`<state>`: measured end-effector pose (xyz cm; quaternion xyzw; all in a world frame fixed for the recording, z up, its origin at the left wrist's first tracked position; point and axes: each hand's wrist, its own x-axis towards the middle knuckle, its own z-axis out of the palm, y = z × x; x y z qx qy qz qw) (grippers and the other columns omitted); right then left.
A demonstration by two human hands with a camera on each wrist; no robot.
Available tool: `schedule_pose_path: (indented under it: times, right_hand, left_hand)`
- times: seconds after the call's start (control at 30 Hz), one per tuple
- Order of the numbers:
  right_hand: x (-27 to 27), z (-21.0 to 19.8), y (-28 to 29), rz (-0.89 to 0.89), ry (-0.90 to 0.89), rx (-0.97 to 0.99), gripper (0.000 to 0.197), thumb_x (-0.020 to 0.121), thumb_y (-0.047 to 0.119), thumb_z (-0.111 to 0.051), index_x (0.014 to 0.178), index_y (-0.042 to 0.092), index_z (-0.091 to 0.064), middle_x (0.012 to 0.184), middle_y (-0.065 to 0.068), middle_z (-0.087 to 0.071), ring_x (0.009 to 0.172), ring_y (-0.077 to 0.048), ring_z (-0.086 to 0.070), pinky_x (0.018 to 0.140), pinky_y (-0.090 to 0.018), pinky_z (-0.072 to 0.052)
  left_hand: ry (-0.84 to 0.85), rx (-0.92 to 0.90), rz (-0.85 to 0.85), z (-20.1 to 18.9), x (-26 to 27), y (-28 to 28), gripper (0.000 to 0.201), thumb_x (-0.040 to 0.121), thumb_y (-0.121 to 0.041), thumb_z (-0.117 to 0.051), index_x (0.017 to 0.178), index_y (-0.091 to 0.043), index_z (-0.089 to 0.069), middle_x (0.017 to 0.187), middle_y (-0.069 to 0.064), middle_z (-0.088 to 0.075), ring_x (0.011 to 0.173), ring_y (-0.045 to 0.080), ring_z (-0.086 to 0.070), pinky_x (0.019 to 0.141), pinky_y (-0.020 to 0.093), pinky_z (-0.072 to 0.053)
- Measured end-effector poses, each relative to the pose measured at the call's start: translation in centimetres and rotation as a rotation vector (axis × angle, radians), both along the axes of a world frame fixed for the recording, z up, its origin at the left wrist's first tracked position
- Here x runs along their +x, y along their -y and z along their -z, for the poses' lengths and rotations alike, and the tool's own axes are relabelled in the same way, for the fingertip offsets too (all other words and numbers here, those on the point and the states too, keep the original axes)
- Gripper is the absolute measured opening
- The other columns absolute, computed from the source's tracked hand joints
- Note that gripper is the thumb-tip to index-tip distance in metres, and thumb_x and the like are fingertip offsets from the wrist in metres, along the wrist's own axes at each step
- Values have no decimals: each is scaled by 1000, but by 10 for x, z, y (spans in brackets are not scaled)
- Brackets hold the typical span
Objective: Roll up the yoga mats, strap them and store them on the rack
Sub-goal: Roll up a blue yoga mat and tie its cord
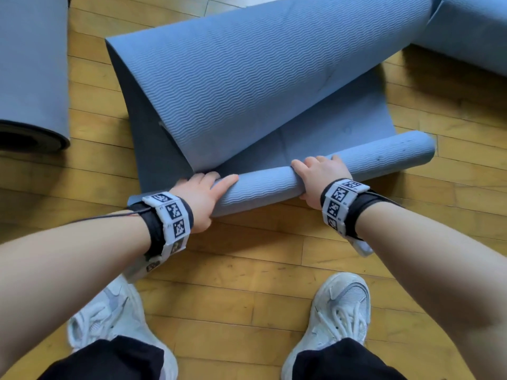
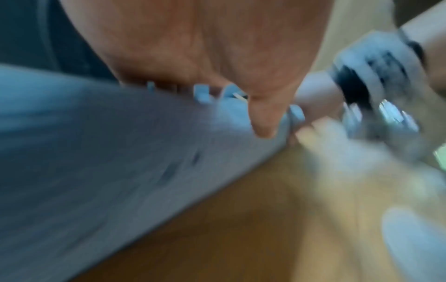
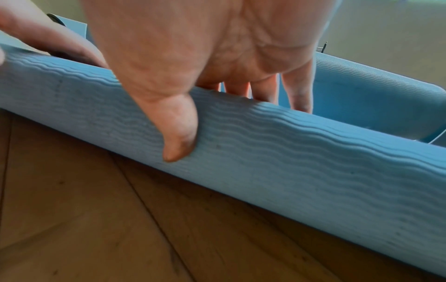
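Mat (image 1: 247, 86) lies on the floor (image 1: 247, 270), its near end a tight roll (image 1: 263, 185) that I grip with left hand (image 1: 204, 198) and right hand (image 1: 321, 174), fingers (image 3: 299, 95) curled over so it can't spring loose.

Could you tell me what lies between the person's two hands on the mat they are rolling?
In the head view, only a bare stretch of the rolled blue mat lies between the left hand and the right hand; nothing else sits there.
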<state>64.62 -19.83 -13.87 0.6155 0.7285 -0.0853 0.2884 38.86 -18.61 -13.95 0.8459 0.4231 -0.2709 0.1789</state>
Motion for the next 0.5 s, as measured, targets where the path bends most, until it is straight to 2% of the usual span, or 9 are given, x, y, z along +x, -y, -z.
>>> schedule_pose_path:
  times: [0.07, 0.13, 0.2, 0.23, 0.3, 0.4, 0.5]
  right_hand:
    - [-1, 0, -4, -1, 2, -18, 51, 85, 36, -62, 127, 25, -35, 117, -3, -54, 111, -26, -53, 95, -45, -40]
    - [0, -1, -8, -4, 8, -29, 50, 85, 35, -61, 126, 25, -35, 116, -4, -54, 110, -27, -53, 93, -44, -42]
    - [-1, -1, -10, -7, 18, -36, 51, 84, 36, -61, 126, 25, -35, 116, -4, -55, 109, -27, -54, 91, -44, -43]
    - [-1, -1, -10, -7, 22, -42, 50, 84, 36, -62, 126, 25, -36, 115, -4, -55, 108, -27, -55, 91, -44, -43]
    - [-3, -3, -14, -7, 25, -61, 49, 84, 36, -62, 125, 25, -37, 114, -3, -55, 107, -27, -55, 91, -45, -44]
    - [-3, -7, -23, -7, 5, -98, 51, 84, 38, -63, 126, 24, -39, 114, -3, -56, 106, -27, -58, 87, -42, -47]
    - [-3, -10, -29, -19, 10, -124, 48, 84, 38, -63, 124, 24, -42, 110, -3, -57, 100, -27, -60, 72, -35, -45]
  left_hand:
    - [127, -72, -138, -4, -1, -13, 89, 86, -51, -59, 151, -31, -2, 152, 6, -24, 136, 28, -30, 107, 40, -31]
    - [267, -48, -403, -11, -3, -41, 92, 84, -59, -57, 152, -24, -6, 152, 16, -26, 138, 36, -28, 112, 43, -28]
    - [299, 161, -649, -23, -10, -79, 95, 84, -61, -57, 152, -21, -6, 153, 21, -20, 142, 43, -16, 115, 50, -17]
    - [256, 252, -688, -33, -13, -93, 95, 84, -59, -58, 153, -20, -6, 155, 20, -16, 143, 44, -9, 116, 51, -12]
    - [186, 328, -578, -52, -11, -104, 92, 84, -55, -60, 153, -22, -8, 158, 15, -7, 144, 42, 1, 118, 50, -5]
    - [160, 351, -214, -62, 14, -78, 86, 86, -58, -54, 153, -28, -7, 160, 12, 5, 146, 34, 10, 117, 50, 2]
    - [61, 169, -65, -44, 28, -34, 85, 88, -61, -48, 152, -31, -1, 160, 8, 5, 147, 28, 7, 118, 50, 3]
